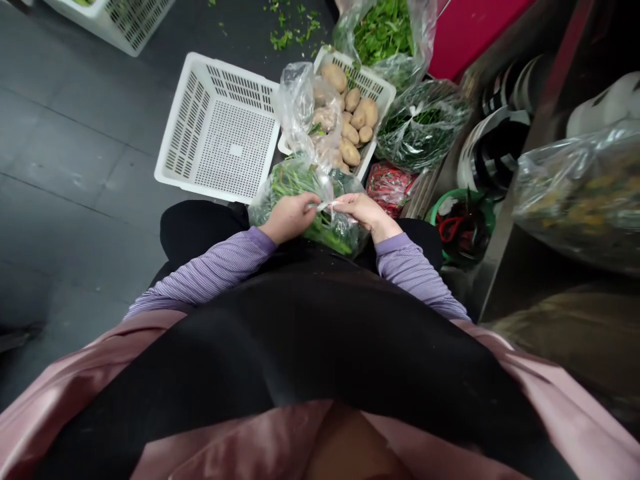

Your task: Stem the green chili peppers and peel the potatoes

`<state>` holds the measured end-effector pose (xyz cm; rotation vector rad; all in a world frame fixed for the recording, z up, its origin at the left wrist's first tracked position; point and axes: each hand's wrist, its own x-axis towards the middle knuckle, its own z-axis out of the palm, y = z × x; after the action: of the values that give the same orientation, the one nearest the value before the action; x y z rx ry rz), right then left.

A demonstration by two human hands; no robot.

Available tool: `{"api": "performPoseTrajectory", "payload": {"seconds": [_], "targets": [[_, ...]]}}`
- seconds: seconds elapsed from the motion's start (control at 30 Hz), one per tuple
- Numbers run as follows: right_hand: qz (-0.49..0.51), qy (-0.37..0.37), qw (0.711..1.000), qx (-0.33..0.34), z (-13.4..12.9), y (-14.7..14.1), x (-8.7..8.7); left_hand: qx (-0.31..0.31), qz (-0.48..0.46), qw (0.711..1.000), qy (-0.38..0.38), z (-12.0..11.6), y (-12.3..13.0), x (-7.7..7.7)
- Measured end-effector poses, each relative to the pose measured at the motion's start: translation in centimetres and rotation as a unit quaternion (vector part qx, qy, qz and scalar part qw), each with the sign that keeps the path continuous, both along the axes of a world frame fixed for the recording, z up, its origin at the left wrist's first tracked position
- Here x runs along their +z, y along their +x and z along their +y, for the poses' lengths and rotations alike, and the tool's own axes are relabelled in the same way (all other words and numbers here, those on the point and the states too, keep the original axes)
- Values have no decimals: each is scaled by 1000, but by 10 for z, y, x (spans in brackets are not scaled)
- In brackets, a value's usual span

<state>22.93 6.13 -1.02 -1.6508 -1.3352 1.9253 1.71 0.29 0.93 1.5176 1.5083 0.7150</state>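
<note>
Between my knees sits a clear plastic bag (pixel 293 179) filled with long green leafy vegetables. My left hand (pixel 291 217) pinches one side of the bag's gathered, twisted neck. On the other side, my right hand (pixel 364 211) pinches the same neck between thumb and fingers. The hands are a short way apart, with a whitish twist of plastic stretched between them. Just beyond the bag stands a white basket (pixel 383 83) of potatoes (pixel 359 119), with another clear bag (pixel 295 100) lying over its left side; the pale contents are hard to make out.
An empty white perforated basket (pixel 173 127) stands at the left. To the right lie a tied bag of dark greens (pixel 420 127), a bag of red chillies (pixel 387 183) and a green bowl (pixel 493 207). An open bag of leaves (pixel 385 33) stands behind. Leaf scraps (pixel 283 40) litter the floor.
</note>
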Motion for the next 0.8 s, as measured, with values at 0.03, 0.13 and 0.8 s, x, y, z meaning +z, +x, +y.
{"api": "performPoseTrajectory", "payload": {"seconds": [0.03,0.13,0.8], "targets": [[-2,1,1000,-2,-1,0,0,24,-5,1000,13,6,-2,0],[-6,9,1000,-6,-5,-1,2,23,-51,998,14,24,2,-4],[84,44,995,8,-14,-29,4,176,-243,940,-163,46,2,-35]]}}
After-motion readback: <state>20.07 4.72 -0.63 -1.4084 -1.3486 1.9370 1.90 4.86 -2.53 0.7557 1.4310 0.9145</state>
